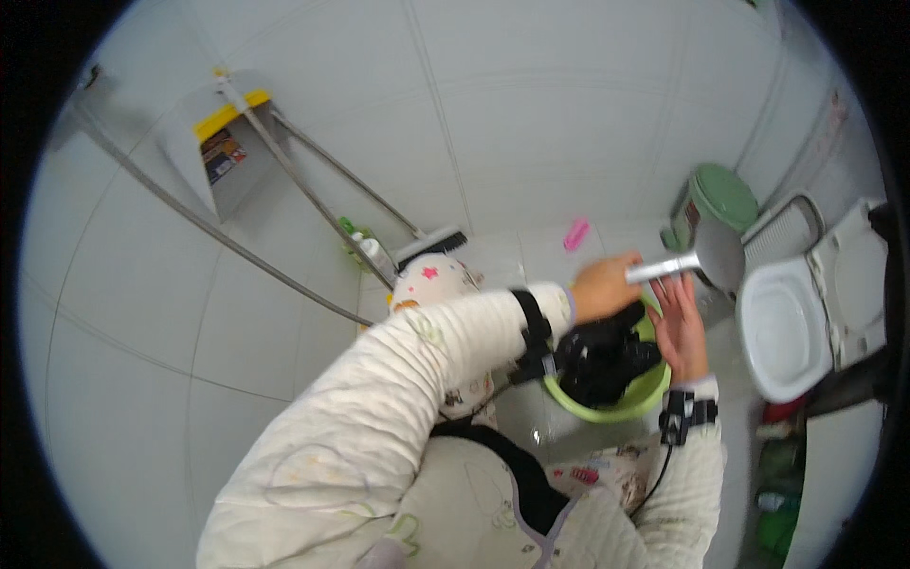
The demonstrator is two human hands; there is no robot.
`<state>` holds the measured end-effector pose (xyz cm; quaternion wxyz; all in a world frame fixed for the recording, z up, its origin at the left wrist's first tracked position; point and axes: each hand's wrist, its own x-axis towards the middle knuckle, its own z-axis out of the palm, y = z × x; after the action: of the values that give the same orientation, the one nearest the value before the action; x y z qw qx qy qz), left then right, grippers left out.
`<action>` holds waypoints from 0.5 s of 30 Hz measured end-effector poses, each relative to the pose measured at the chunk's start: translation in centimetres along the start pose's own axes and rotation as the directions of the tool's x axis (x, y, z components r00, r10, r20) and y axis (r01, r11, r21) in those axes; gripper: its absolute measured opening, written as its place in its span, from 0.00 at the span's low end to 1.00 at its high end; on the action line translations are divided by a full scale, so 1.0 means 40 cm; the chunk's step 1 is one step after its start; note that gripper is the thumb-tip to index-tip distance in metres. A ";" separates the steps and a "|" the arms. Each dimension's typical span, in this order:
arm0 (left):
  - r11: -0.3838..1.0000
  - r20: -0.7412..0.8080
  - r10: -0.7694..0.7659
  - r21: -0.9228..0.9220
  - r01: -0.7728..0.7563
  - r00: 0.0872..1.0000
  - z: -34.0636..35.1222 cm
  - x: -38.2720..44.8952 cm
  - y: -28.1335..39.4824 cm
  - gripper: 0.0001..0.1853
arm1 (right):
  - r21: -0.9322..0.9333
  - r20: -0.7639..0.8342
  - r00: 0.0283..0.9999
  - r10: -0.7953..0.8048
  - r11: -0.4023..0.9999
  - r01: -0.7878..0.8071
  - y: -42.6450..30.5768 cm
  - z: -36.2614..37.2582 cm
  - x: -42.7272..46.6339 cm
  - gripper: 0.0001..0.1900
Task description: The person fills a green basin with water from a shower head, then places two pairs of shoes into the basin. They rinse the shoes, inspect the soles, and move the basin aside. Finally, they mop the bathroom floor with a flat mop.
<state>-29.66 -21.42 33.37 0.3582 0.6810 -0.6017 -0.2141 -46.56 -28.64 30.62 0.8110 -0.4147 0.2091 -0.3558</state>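
My left hand (604, 286) is closed around the silver handle of a shower head (661, 269), whose wide round end points right. Just below the handle, my right hand (682, 334) is open with its palm up and fingers spread, their tips close to the handle; whether they touch it I cannot tell. Under both hands a lime-green plastic basin (608, 415) stands on the tiled floor. Dark wet-looking cloth (604, 363) lies bunched inside it. My left wrist and forearm partly cover the basin's upper left side.
A metal shower hose (213, 231) runs along the left wall, by a dustpan (234, 160) and a floor brush (430, 245). Bottles (373, 252) stand nearby. A pink brush-like item (576, 235) lies beyond the basin. At right are a green lidded bucket (725, 195) and a white basin (778, 331).
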 end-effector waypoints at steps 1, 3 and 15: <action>1.000 0.003 -0.004 0.013 0.004 1.000 -0.026 0.005 -0.009 0.24 | -0.045 -0.011 0.999 0.041 0.998 -0.041 -0.002 0.001 -0.008 0.29; 0.997 -0.008 0.066 0.049 -0.065 0.998 -0.080 0.022 -0.030 0.25 | -0.168 0.078 0.995 0.054 0.985 -0.040 -0.010 -0.012 -0.022 0.35; 0.972 -0.336 -0.019 -0.226 -0.061 0.942 -0.225 0.130 -0.288 0.27 | -0.410 -0.384 0.911 0.152 0.856 -0.315 -0.015 -0.078 -0.082 0.20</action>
<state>-14.52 -24.21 31.36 0.5355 0.6541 -0.5097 -0.1602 -50.92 -28.06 29.49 0.6777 -0.5000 0.4732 -0.2584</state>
